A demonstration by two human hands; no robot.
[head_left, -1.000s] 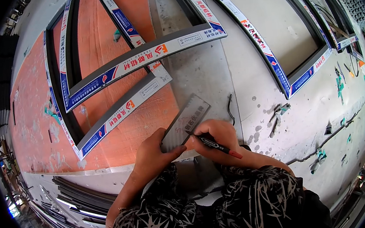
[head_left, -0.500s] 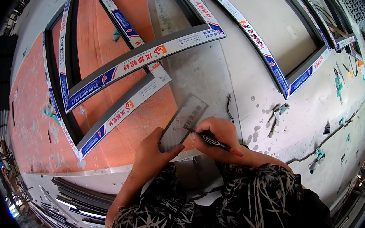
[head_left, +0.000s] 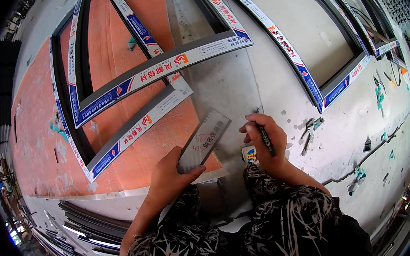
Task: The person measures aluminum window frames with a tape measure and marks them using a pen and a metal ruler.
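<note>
My left hand (head_left: 166,175) grips the lower end of a flat grey rectangular strip (head_left: 203,147), thumb along its near edge. Handwriting in dark and reddish ink covers the strip's upper face. My right hand (head_left: 274,141), apart from the strip on its right side, has its fingers curled around a black marker pen (head_left: 266,140). The marker points away from me, and its tip is hard to make out. Beside the right wrist, a small white item with a blue and yellow label (head_left: 250,154) shows partly.
Dark metal frames with blue-and-white film lie ahead: overlapping ones (head_left: 160,69) at left, others (head_left: 344,85) at right. An orange sheet (head_left: 152,145) lies under the left ones. Dark bars (head_left: 92,215) are stacked at lower left. Green-tipped scraps (head_left: 311,130) litter the right side.
My right hand has lifted off the strip and moved right, with the marker turned more upright in it. The labelled item has come into sight. My left hand and the strip have barely moved.
</note>
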